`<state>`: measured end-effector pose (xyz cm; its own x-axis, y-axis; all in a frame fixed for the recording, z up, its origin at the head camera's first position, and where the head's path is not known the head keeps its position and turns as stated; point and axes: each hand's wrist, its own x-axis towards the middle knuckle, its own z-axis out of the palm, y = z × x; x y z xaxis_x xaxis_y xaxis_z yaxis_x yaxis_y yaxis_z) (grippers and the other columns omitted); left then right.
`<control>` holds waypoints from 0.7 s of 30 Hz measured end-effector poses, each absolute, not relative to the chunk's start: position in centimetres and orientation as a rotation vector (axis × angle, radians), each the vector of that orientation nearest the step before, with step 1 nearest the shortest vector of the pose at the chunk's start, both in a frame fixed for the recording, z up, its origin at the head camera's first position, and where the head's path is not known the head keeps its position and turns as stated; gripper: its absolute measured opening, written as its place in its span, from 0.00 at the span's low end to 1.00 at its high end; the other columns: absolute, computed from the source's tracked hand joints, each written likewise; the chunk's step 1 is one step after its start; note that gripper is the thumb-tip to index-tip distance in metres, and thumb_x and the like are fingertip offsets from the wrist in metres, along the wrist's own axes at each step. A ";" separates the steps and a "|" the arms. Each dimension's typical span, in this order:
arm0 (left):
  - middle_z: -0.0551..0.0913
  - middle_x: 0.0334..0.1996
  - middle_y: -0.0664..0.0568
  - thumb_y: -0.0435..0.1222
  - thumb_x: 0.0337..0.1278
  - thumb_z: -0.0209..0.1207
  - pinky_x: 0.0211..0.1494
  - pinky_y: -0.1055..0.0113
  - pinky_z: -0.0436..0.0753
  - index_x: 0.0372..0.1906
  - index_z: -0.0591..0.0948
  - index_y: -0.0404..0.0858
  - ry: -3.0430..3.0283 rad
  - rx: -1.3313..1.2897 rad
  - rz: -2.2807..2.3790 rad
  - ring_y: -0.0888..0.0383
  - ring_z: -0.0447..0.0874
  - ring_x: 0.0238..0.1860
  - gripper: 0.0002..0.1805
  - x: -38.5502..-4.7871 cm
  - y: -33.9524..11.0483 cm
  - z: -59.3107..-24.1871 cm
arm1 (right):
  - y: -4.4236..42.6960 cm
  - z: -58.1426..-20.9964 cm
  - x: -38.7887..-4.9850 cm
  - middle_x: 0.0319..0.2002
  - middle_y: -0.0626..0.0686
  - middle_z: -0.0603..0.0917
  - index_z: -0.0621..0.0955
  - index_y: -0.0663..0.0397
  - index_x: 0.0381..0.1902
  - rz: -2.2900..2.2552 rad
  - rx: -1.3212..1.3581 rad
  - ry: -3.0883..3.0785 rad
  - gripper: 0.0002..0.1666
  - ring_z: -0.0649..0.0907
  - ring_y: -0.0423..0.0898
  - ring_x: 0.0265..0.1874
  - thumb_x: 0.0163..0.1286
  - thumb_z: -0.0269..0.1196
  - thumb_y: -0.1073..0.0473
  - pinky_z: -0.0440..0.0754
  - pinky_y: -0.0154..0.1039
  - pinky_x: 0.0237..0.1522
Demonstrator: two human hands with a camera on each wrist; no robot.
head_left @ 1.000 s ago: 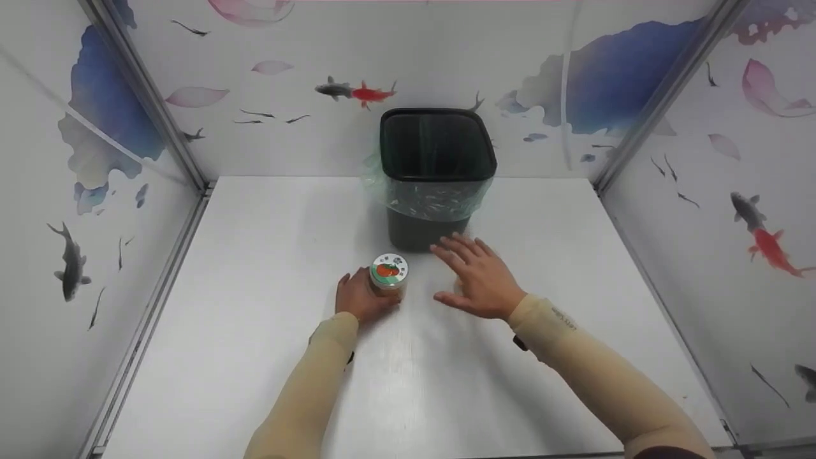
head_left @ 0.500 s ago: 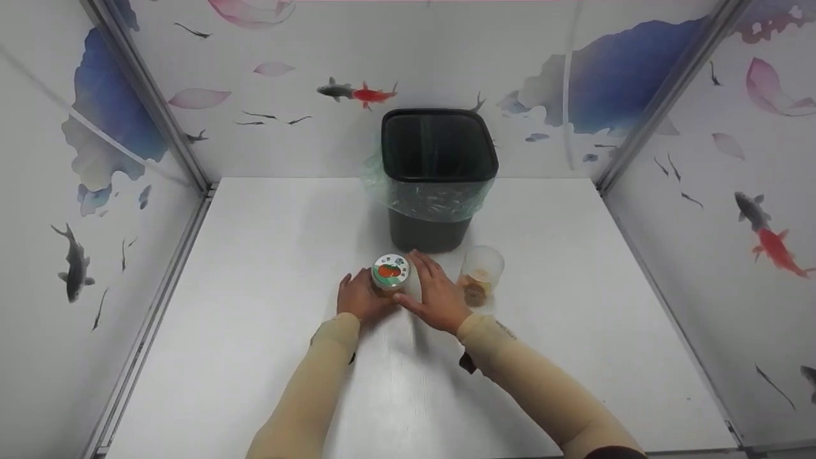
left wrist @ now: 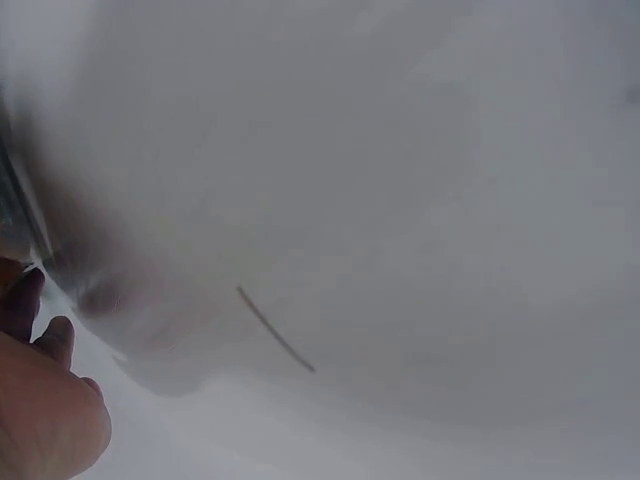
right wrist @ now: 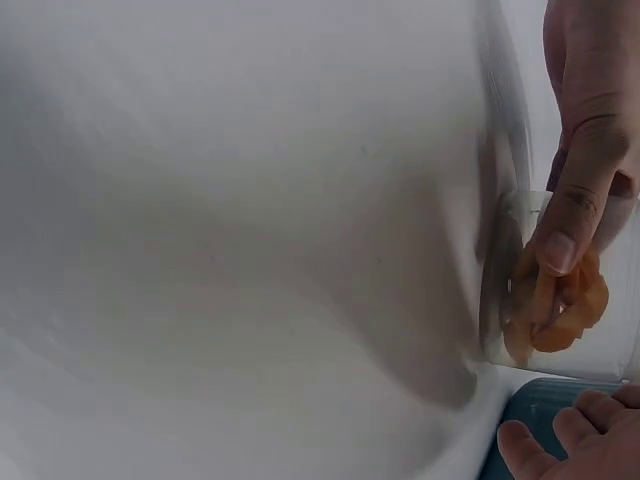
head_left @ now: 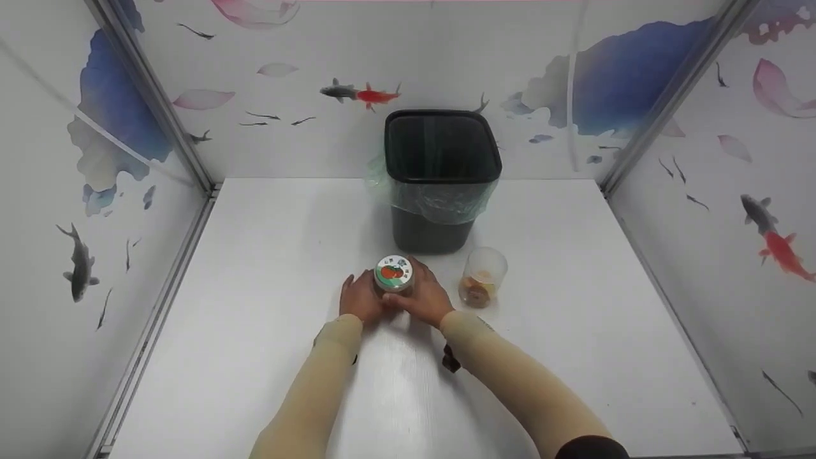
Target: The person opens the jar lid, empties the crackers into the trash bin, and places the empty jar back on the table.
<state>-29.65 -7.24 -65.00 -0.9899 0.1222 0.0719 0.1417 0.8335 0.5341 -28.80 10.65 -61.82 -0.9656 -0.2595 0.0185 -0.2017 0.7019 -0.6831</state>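
Two hands are busy with one jar, which stands between them on the white surface, and its lid with a printed picture of orange fruit is on. The left grip holds the jar from the left: in the right wrist view its thumb lies bent across the clear wall, in front of orange pieces inside. The right grip is at the right side, with the thumb reaching over the near side near the lid — but in the right wrist view its lower fingers are a little bent and apart from the wall, so I cannot tell if it pinches the jar or only stands around it. Just to the right of the right grip there is a second clear container, with orange-brown matter at its bottom; nobody touches it. Beyond both grips stands a dark bin with a thin plastic bag around its upper part. I judge that the step in hand is to take the jar with both hands. If the lid should come off, the next move calls for a steady left grip and a firm, even turn from the right one, without squeezing the wall.
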 end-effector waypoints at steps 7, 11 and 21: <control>0.81 0.57 0.49 0.61 0.43 0.70 0.75 0.48 0.50 0.65 0.75 0.38 -2.967 -0.227 -0.898 0.53 0.75 0.62 0.46 -29.8 -7.2 -65.1 | 10.5 -62.4 -29.8 0.68 0.58 0.70 0.62 0.57 0.75 -1.248 -0.389 2.824 0.61 0.69 0.52 0.67 0.54 0.71 0.30 0.63 0.47 0.69; 0.82 0.56 0.50 0.63 0.41 0.70 0.76 0.49 0.50 0.64 0.76 0.39 -2.964 -0.241 -0.903 0.53 0.76 0.62 0.47 -29.9 -7.3 -65.2 | 10.6 -62.9 -30.1 0.67 0.54 0.72 0.66 0.53 0.73 -1.295 -0.377 2.820 0.60 0.71 0.49 0.66 0.51 0.74 0.30 0.64 0.45 0.69; 0.83 0.53 0.48 0.63 0.43 0.69 0.76 0.51 0.51 0.61 0.77 0.36 -2.912 -0.246 -0.915 0.52 0.78 0.60 0.45 -30.0 -7.4 -65.5 | 11.0 -62.8 -30.6 0.65 0.50 0.75 0.71 0.49 0.71 -1.531 -0.327 2.669 0.58 0.73 0.46 0.64 0.44 0.80 0.36 0.65 0.45 0.68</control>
<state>-30.02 -7.41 -65.50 -0.9840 0.1288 0.1232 0.1761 0.8087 0.5613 -30.57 11.04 -62.83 -0.9766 -0.2056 0.0636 -0.1587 0.4886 -0.8580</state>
